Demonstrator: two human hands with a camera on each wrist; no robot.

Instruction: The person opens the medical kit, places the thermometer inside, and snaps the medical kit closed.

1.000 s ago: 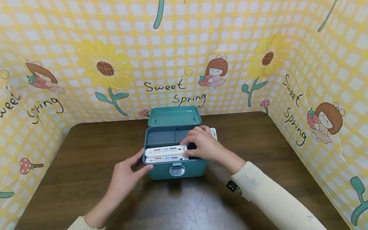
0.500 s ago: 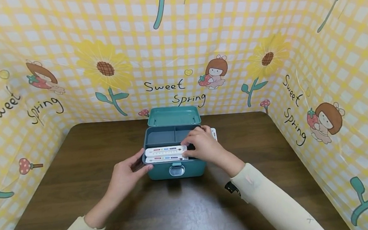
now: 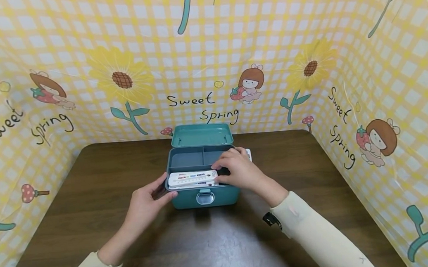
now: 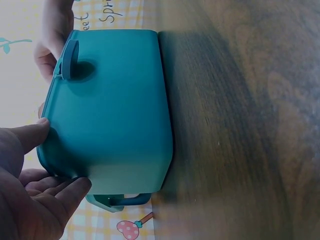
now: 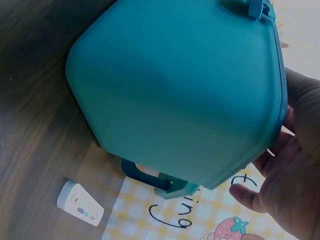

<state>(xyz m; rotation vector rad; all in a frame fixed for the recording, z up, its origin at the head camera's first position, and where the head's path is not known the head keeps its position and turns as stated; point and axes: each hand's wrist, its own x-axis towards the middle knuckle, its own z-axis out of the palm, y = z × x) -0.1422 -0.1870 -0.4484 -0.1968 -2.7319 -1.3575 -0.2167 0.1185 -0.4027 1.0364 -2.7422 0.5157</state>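
Observation:
A teal lidded storage box (image 3: 189,199) stands on the table, its lid (image 3: 202,135) raised at the back. My left hand (image 3: 147,198) grips its front left corner, thumb at the front rim and fingers along the side wall in the left wrist view. With thumb and forefinger, my right hand (image 3: 236,167) pinches the right end of a slim white case (image 3: 192,179) printed with a scale and coloured marks. This case lies over another in the front compartment, partly hiding it. In the right wrist view the box wall hides the fingertips of the right hand (image 5: 285,170).
Behind the cases, a grey divided tray (image 3: 187,159) fills the rear of the box. Another white case (image 5: 80,202) lies on the wooden table (image 3: 108,174) just right of the box. Patterned cloth (image 3: 209,59) encloses the table's back and sides.
The white case in my right hand has shifted forward, tilting over the front one, and a white edge now shows behind it. The left hand and the box stay put.

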